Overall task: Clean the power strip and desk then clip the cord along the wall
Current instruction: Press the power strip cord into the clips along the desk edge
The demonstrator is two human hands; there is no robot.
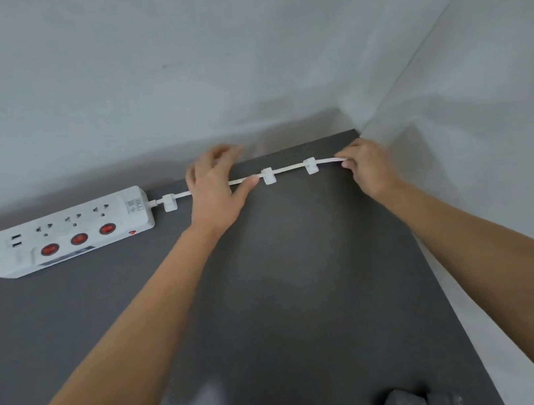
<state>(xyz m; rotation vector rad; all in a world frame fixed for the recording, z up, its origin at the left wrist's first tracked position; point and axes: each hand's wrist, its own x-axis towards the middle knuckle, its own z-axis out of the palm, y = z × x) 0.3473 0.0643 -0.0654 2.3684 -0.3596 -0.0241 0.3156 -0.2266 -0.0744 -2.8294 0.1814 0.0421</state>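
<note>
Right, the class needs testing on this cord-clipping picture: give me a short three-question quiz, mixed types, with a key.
1. True or false: the cord passes through three white clips.
2. What does the right hand do to the cord? A) pinches it B) hovers clear of it C) cuts it
3. Fill in: the power strip lies to the ___ of the clips.
Key: 1 true; 2 A; 3 left.

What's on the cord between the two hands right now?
In the head view, the middle clip and right clip hold the cord between left hand and right hand.
</note>
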